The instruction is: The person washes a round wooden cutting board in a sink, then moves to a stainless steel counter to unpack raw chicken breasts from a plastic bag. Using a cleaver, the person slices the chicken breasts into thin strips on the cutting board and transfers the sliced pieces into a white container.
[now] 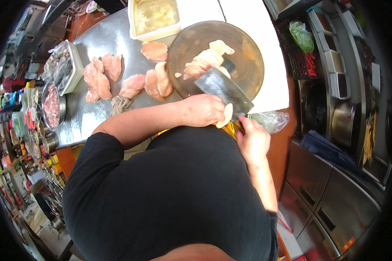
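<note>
My right hand grips the handle of a cleaver. Its broad blade slants up and left over the near edge of a round chopping board. My left hand is beside the blade, a pale piece of raw meat at its curled fingertips. On the board, past the blade, lies a row of sliced raw meat, apparently chicken breast, with small scraps near it. The blade hides part of the row's near end. Whole raw pieces rest left of the board.
On the steel table are more raw breasts, a crumpled cloth, a tub with liquid, a bag-filled white tub and a metal bowl of cut meat. A clear plastic bag hangs by the right corner.
</note>
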`<state>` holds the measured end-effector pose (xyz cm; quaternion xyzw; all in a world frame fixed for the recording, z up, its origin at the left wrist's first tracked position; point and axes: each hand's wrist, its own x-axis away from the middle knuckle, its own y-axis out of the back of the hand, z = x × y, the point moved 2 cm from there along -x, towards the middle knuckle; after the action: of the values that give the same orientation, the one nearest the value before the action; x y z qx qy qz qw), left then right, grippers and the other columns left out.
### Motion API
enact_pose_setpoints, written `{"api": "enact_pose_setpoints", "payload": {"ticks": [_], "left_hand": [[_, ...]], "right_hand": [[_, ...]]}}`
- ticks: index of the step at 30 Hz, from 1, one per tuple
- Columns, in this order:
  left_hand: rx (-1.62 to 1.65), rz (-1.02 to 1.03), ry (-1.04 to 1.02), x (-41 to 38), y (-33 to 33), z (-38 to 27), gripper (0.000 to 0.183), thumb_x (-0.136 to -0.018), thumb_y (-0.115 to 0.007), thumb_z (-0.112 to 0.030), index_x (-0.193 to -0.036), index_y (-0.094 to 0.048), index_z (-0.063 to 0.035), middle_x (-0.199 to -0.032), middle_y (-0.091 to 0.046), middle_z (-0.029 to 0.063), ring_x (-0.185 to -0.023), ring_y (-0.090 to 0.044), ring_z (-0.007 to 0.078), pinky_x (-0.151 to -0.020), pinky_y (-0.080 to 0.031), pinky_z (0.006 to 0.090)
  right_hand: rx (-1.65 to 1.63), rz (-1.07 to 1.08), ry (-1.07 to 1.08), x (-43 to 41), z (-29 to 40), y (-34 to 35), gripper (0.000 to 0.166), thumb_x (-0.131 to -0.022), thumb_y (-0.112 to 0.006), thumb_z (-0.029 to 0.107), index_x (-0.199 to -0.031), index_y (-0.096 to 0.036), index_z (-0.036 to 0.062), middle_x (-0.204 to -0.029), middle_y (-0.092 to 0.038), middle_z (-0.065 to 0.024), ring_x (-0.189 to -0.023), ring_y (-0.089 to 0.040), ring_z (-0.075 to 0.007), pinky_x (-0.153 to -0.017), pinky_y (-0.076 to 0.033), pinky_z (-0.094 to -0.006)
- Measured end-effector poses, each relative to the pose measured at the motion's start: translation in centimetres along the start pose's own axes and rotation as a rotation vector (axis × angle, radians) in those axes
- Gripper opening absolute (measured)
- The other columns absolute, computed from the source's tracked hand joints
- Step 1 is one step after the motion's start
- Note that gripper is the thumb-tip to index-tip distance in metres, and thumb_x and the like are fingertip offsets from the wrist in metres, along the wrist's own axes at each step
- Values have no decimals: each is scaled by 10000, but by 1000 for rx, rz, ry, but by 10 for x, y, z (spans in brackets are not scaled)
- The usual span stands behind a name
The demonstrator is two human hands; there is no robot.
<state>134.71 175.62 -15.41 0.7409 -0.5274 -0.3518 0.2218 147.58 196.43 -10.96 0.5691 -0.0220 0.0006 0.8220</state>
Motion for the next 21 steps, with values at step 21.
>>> {"api": "enact_pose_setpoints", "payload": {"ticks": [21], "left_hand": [[-426,-413,401,98,-9,126,532,-851,-849,-88,-1361,-701,-50,-1426,-663,141,-1351,-600,377,-1134,-511,484]], "right_hand": [[14,-71,-107,-163,-34,-127,450,-924,-821,263,-1307,-728,44,-1204,-702,-176,-1177,-671,-410,-1049,-547,-485]]}}
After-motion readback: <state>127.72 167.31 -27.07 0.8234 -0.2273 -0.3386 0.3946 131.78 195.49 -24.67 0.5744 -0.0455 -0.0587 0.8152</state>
